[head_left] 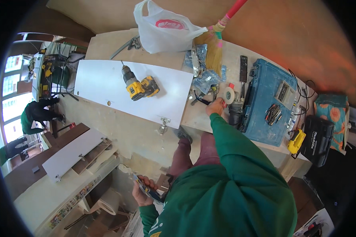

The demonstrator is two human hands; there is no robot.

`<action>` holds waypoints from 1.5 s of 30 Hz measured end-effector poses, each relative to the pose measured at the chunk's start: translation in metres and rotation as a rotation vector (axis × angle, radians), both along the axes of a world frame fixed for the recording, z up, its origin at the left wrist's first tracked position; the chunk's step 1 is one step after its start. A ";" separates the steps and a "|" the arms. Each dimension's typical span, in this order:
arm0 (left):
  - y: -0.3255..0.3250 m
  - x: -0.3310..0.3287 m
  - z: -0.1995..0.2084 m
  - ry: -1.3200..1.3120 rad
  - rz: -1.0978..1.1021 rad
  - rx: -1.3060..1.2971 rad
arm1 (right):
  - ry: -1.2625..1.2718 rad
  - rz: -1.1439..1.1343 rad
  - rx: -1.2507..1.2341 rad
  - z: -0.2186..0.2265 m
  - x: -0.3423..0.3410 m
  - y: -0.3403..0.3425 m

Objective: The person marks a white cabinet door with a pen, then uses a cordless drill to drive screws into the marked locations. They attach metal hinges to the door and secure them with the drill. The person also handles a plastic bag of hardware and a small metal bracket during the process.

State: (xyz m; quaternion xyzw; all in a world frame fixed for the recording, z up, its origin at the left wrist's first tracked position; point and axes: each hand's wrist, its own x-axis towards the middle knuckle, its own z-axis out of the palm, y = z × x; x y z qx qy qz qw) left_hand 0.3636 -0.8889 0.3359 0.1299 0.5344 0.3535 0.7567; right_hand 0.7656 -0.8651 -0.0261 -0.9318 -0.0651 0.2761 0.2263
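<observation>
My left hand [145,192], low beside my body, is closed round a long dark-blue and grey object [149,189] whose kind I cannot make out. My right hand [216,106] reaches to the bench's near edge, its fingers bent together by a small red thing [224,104]; what they grip is mostly hidden. Just beyond them stands a roll of pale tape [228,95]. A grey power tool [236,110] lies right of that hand. On a white panel [103,85] to the left rests a yellow and black cordless drill [136,85] with a bit fitted.
A blue tool case [265,94] bears loose bits [273,114] and a small tray [285,93]. Behind are a white plastic bag [166,33] and a straw brush [213,51]. A hinge [164,124] juts from the panel's near edge. Another person [35,114] bends at far left.
</observation>
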 end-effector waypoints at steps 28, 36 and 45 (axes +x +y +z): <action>0.064 0.092 -0.003 -0.311 -0.514 0.171 | 0.555 0.248 0.564 0.408 0.083 -0.212; 0.037 0.140 -0.001 -0.172 -0.404 0.197 | 0.615 0.457 0.529 0.383 -0.020 -0.208; 0.046 0.145 0.028 -0.148 -0.433 0.343 | 0.622 0.723 0.413 0.389 0.005 -0.203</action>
